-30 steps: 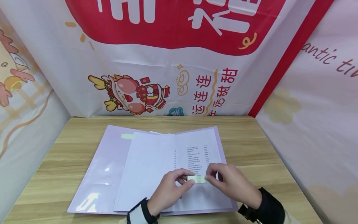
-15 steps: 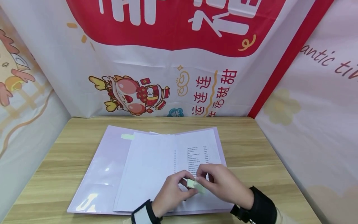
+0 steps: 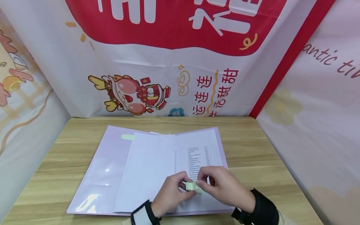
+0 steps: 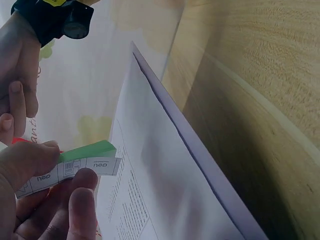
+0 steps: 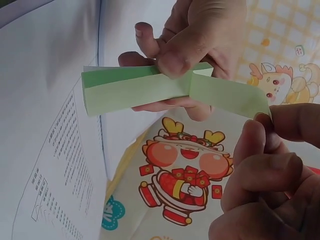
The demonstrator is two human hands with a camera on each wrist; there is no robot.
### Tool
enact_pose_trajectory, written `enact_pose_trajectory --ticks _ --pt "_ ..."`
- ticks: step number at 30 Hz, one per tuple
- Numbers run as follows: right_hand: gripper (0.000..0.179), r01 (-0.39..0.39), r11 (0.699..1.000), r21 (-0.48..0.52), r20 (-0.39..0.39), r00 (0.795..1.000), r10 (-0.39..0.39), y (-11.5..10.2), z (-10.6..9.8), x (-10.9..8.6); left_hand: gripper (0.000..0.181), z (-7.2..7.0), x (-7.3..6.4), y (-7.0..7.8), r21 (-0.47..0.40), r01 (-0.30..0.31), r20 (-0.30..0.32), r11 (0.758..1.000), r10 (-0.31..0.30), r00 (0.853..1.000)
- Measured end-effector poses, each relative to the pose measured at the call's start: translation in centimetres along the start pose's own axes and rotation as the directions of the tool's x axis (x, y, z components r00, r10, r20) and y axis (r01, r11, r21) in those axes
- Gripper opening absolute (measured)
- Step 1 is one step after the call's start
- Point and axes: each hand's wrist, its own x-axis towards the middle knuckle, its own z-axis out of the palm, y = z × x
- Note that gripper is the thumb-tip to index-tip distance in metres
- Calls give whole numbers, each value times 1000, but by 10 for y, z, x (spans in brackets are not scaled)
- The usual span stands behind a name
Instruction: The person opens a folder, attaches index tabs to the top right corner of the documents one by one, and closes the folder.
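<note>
In the head view, my left hand (image 3: 171,190) grips a small pad of pale green sticky notes (image 3: 190,186) between thumb and fingers. My right hand (image 3: 223,186) pinches the end of its top note. The right wrist view shows this top note (image 5: 227,95) peeled back and bent away from the pad (image 5: 135,90), still joined to it at the fold. "Deli" is printed on the pad's white backing (image 4: 95,167) in the left wrist view. Under both hands lies an open lilac folder (image 3: 95,175) with white pages, the right page (image 3: 205,140) bearing printed lines.
A pale green sticky note (image 3: 127,137) stands out from the upper left edge of the left page (image 3: 149,175). The folder lies on a wood-grain table (image 3: 267,168). Behind the table hangs a printed cloth (image 3: 140,59), with further cloth at both sides.
My right hand has moved left toward my left hand, bending the top note back over the pad. During the last half second both hands have shifted only slightly.
</note>
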Motion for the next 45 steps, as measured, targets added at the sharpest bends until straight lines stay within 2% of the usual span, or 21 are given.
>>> enact_pose_trajectory --ticks 15,24,32,38,45 --pt "22 -15 999 -34 4 1000 15 -4 -2 -4 22 -5 -5 -7 39 22 -4 999 -22 1000" --pt "22 -42 998 -42 14 999 43 -6 -5 -7 23 -7 -5 -8 48 29 -2 998 -29 1000" --pt "18 -27 999 -40 -22 999 26 -6 -9 -10 31 -10 -7 -9 53 53 -1 997 -53 999" --pt "17 -45 998 -44 -57 997 42 -2 -12 -12 23 -9 -16 -7 30 38 4 999 -39 999" --pt "20 -31 998 -46 -101 995 27 5 -13 -14 23 -8 -30 -4 43 -48 2 998 48 999"
